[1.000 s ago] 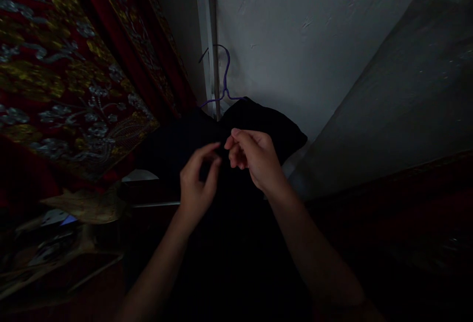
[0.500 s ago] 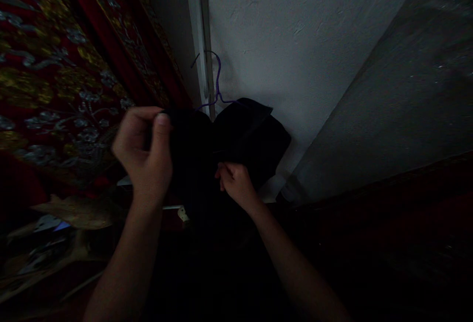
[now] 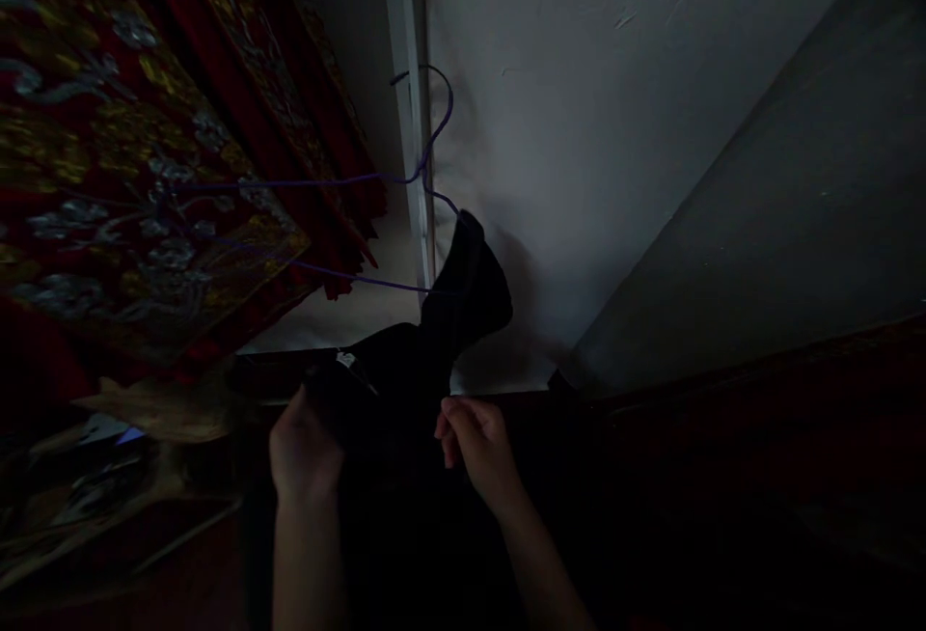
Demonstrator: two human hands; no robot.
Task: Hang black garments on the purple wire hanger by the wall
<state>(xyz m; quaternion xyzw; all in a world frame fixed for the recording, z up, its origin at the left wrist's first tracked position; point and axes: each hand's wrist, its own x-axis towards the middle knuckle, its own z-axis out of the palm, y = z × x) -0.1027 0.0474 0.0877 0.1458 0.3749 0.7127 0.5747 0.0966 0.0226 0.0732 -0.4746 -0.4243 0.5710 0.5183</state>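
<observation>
A black garment (image 3: pixel 474 298) hangs partly on a purple wire hanger (image 3: pixel 362 278), one side of it still over the hanger's right end. The left end of the hanger is bare. My left hand (image 3: pixel 308 443) is closed on the loose left part of the garment, below the hanger. A small pale label (image 3: pixel 347 359) shows on the cloth near it. Lower down, my right hand (image 3: pixel 477 443) has its fingers curled in a pinch against the dark cloth. Darkness hides the garment's lower part and its exact kind.
The hanger's hook is over a narrow vertical strip (image 3: pixel 405 23) on a pale wall (image 3: pixel 579 129). Red cloth with gold and silver embroidery (image 3: pixel 130 129) hangs at the left. Below it stands a carved, wood-like piece (image 3: pixel 159 409) with clutter.
My left hand has pulled the garment's left side down off the hanger, baring its left end. Both hands have moved lower in view, and the garment has turned on the hanger.
</observation>
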